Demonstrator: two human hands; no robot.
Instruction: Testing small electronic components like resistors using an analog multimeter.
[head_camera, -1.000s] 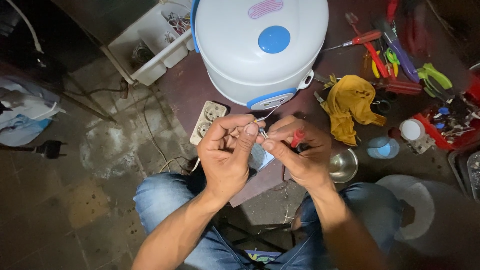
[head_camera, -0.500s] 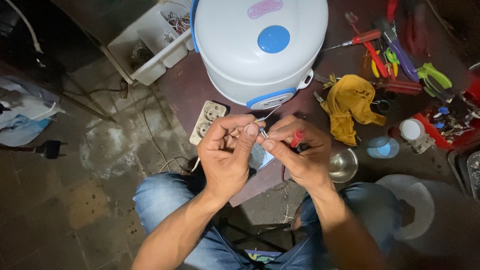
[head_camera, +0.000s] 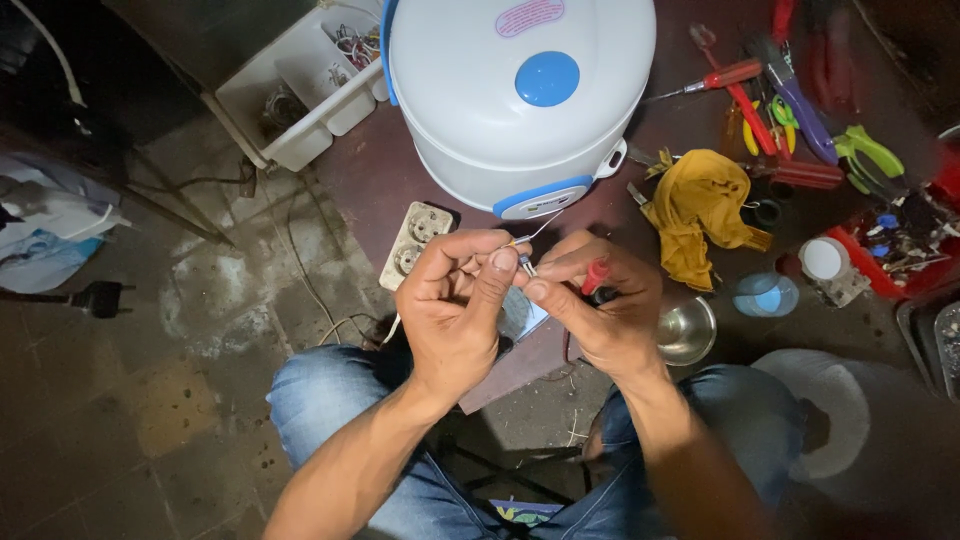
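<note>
A thin pale wire (head_camera: 540, 228) with a small metal connector at its end is pinched between thumb and forefinger of the left hand (head_camera: 455, 300), fingers curled in tight. The same connector end is gripped by the fingertips of the right hand (head_camera: 600, 305), closed around it; a small red-handled tool (head_camera: 594, 277) is tucked in that palm, possibly a screwdriver, mostly hidden. The wire is held over the knees, just in front of the round white appliance with a blue lid button (head_camera: 520, 95), towards which it is run. A beige double socket strip (head_camera: 417, 240) is seen left of the hands, a crumpled yellow cloth (head_camera: 700, 210) and a small steel bowl (head_camera: 688, 330) to the right.
</note>
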